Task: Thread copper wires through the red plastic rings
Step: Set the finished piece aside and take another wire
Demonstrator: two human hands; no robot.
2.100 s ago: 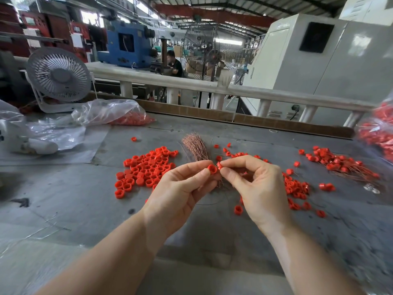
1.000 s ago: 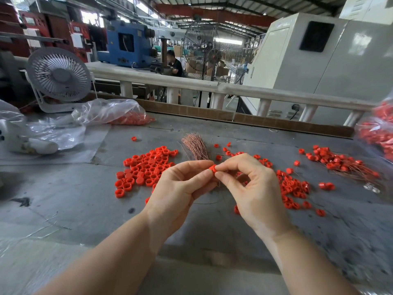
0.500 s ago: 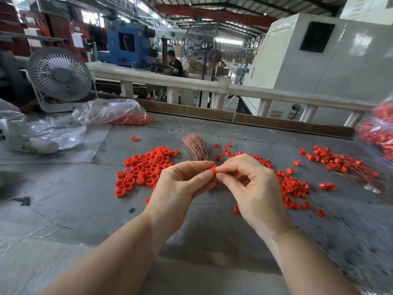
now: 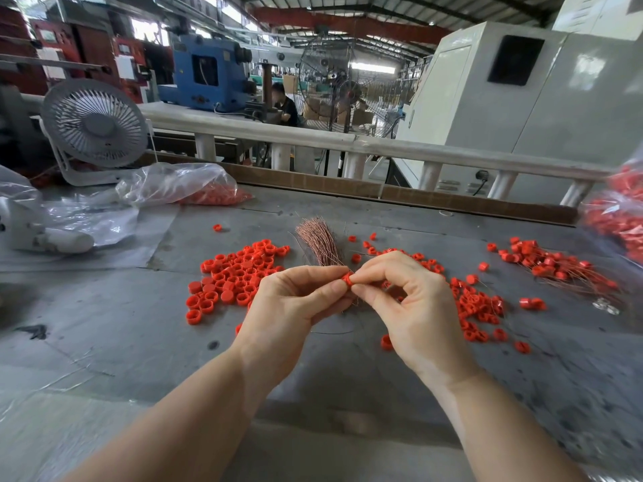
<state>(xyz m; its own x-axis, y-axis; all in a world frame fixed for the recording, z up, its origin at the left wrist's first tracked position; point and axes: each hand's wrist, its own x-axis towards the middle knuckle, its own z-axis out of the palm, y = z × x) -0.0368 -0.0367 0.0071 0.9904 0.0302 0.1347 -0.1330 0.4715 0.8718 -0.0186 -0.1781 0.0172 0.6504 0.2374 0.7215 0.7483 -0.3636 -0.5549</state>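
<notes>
My left hand and my right hand meet above the grey table, fingertips together on one small red plastic ring. Both pinch it between thumb and forefinger. A thin wire is too fine to make out at the ring; a dark strand curves on the table below my hands. A bundle of copper wires lies just behind the hands. Loose red rings form a heap on the left and a scatter on the right. Rings with wires through them lie far right.
A white desk fan stands at the back left. Clear plastic bags holding red rings lie at the back left and the right edge. A wooden strip and a white rail bound the table's far side.
My hands closed together: two seconds ago each fingertip pair held its own red piece slightly apart, now they meet on a single ring. The camera shifted slightly.
</notes>
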